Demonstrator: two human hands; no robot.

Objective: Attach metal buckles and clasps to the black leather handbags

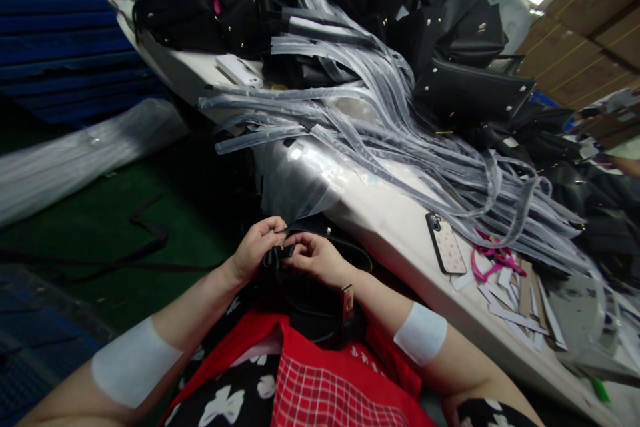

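Note:
My left hand (257, 245) and my right hand (314, 257) meet in front of my lap, both pinched on a black strap piece (281, 250) of a black handbag (310, 307) resting on my lap. The fingers of both hands are curled closed around the strap end. A small red-brown tag or buckle (347, 298) hangs from the bag below my right wrist. White patches sit on both forearms.
A white worktable (400, 220) runs right of me, piled with clear plastic strips (370, 120), black handbags (465, 33), a phone in a patterned case (446, 243), pink scissors (493, 260) and paper scraps. Green floor and wrapped rolls (75, 153) lie left.

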